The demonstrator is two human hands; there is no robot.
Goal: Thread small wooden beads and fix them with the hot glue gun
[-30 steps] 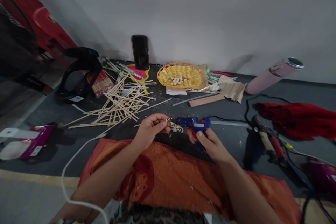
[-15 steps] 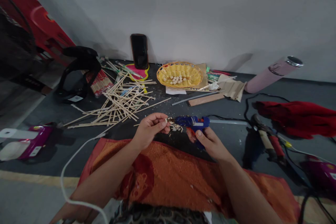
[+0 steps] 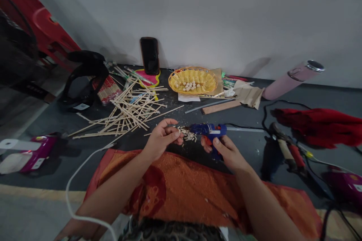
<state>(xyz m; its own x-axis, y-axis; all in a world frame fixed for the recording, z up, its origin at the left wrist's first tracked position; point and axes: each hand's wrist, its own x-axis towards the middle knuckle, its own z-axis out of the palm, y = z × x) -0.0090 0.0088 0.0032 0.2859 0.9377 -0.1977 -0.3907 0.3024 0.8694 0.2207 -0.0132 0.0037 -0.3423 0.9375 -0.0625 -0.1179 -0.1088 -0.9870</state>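
Observation:
My right hand (image 3: 224, 148) is wrapped round the handle of a blue glue gun (image 3: 207, 129), whose nozzle points left. A clear glue stick (image 3: 246, 130) juts from the gun's back end. Just left of the nozzle, my left hand (image 3: 162, 139) is closed in a pinch; whatever sits between its fingertips is too small to make out. Short cut stick pieces (image 3: 191, 136) lie scattered on the dark table under the nozzle. An orange towel (image 3: 181, 184) is spread beneath my forearms.
Behind stand a yellow basket (image 3: 207, 87) with small pieces inside and a propped phone (image 3: 149, 55). Loose wooden sticks (image 3: 131, 111) are heaped at left. Rightward lie pliers (image 3: 287, 148), a red cloth (image 3: 316, 124) and a leaning pink flask (image 3: 291, 81). A white cable (image 3: 68, 188) crosses my left forearm.
The glue gun's nozzle has drawn slightly right, away from my left fingertips. My left fingers have shifted a little, and more of the cut pieces shows between the hands.

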